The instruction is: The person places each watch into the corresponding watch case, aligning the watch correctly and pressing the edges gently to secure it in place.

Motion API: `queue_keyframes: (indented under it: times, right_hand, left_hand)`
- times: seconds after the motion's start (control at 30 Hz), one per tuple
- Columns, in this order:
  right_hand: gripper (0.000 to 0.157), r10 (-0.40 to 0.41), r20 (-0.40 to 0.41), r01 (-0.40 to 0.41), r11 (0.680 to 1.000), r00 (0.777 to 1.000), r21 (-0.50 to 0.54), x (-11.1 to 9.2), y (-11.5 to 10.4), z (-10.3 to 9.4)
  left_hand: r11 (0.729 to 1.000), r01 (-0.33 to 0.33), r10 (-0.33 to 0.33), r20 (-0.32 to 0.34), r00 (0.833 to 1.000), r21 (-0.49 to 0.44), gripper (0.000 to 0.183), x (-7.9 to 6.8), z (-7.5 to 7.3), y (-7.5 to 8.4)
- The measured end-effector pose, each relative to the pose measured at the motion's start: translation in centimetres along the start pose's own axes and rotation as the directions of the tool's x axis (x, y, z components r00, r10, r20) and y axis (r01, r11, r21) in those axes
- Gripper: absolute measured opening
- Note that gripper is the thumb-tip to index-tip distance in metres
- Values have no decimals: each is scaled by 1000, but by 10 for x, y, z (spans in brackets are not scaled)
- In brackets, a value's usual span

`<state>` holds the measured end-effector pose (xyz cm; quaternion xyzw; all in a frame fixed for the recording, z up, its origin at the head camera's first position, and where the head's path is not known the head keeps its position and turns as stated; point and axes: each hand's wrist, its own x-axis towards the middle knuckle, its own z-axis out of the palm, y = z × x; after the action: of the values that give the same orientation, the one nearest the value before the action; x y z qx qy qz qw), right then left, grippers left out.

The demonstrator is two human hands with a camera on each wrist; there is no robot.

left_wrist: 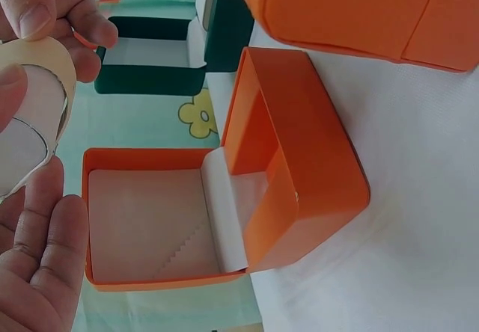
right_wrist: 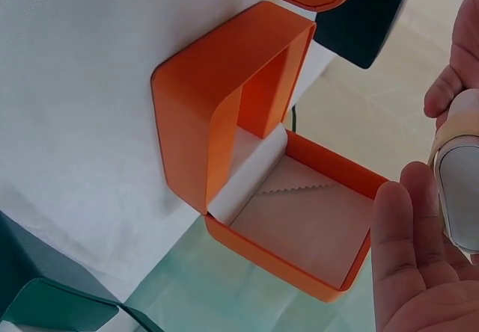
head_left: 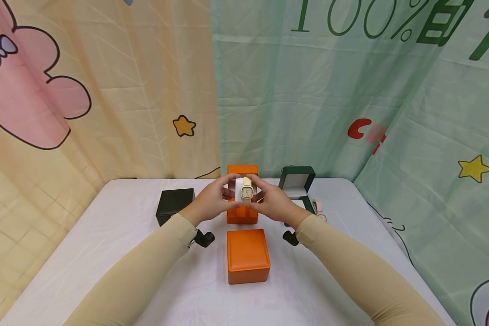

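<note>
Centre of frame: pinched watch (head_left: 247, 184) on cushion (head_left: 238, 190) between fingers (left_wrist: 66, 242) of both hands (head_left: 209, 199) (head_left: 276, 200); needed light, even pressure, clear of dial (head_left: 247, 193)

On the green curtain (head_left: 293, 113) we read "100%" (head_left: 365, 18) high up and "Cu" (head_left: 353, 129) above the table's (head_left: 322, 290) back right corner, its ending lost in folds.
</note>
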<state>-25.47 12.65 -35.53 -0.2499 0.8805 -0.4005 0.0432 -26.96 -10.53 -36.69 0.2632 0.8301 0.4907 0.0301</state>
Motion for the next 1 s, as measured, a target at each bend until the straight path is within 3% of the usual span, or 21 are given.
queue_keyframes:
  times: [1.0]
  right_hand:
    - [82,-7,2,7,1000,1000,-18,4,4,2]
  left_hand:
    - [1000,29,-29,5,1000,-2,70,-1,1,1]
